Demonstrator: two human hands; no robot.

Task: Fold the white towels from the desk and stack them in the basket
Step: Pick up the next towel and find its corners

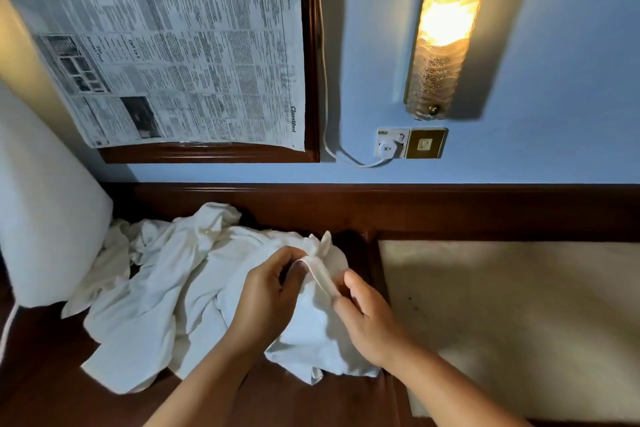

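A heap of crumpled white towels (156, 291) lies on the dark wooden desk (45, 388). My left hand (266, 302) and my right hand (367, 322) both pinch the hemmed edge of one white towel (311, 333) at the heap's right end, lifting that edge a little above the desk. The hem runs between my two thumbs. The rest of this towel hangs down under my hands to the desk. No basket shows in this view.
A white lampshade (45, 218) stands at the left, touching the heap. A cream padded surface (519, 322) lies to the right of the desk. On the blue wall are a newspaper-covered frame (173, 45), a lit wall lamp (446, 28) and a socket with a plug (391, 144).
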